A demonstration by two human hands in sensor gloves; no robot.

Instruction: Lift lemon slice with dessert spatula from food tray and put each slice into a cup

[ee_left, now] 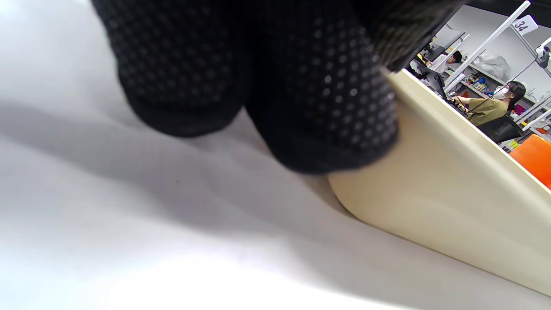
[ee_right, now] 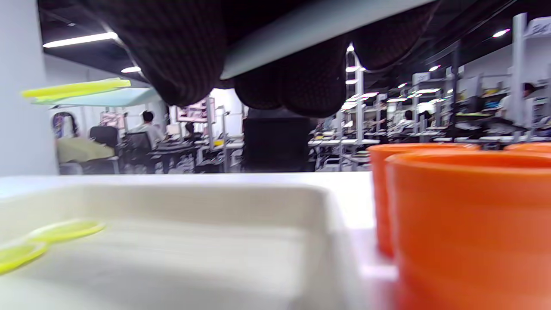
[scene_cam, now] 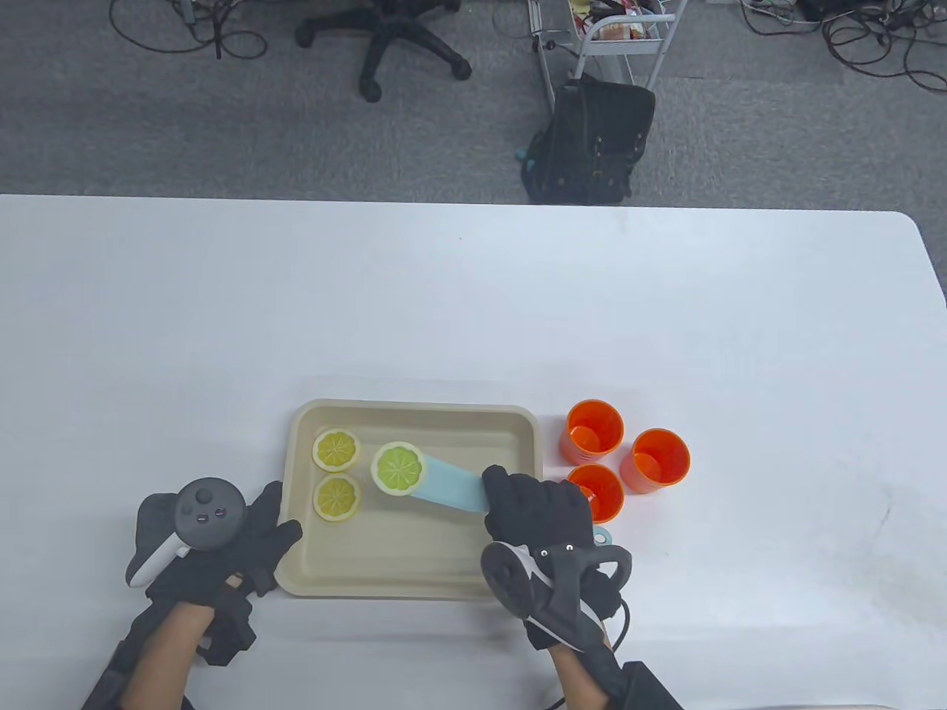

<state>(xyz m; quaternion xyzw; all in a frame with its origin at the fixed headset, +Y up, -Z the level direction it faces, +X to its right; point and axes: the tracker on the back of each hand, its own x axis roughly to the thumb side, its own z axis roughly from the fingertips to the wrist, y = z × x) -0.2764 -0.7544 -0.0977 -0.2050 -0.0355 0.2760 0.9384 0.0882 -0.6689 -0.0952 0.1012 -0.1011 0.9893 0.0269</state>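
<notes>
A beige food tray point(scene_cam: 414, 569) lies at the table's front centre. Two yellow lemon slices point(scene_cam: 336, 450) point(scene_cam: 337, 497) lie flat at its left end. A third, greener slice point(scene_cam: 399, 467) rides on the blade of a light-blue dessert spatula point(scene_cam: 451, 484), lifted above the tray; in the right wrist view it shows edge-on point(ee_right: 77, 88) on the blade. My right hand point(scene_cam: 536, 510) grips the spatula's handle. My left hand point(scene_cam: 255, 532) rests with its fingers point(ee_left: 327, 112) against the tray's near-left corner point(ee_left: 430, 202). Three orange cups point(scene_cam: 594, 431) point(scene_cam: 656, 458) point(scene_cam: 601, 492) stand right of the tray.
The nearest cup point(ee_right: 469, 224) stands close beside my right hand. Beyond the table's far edge are a black bag point(scene_cam: 592, 144), a wire trolley point(scene_cam: 621, 37) and an office chair base point(scene_cam: 392, 44).
</notes>
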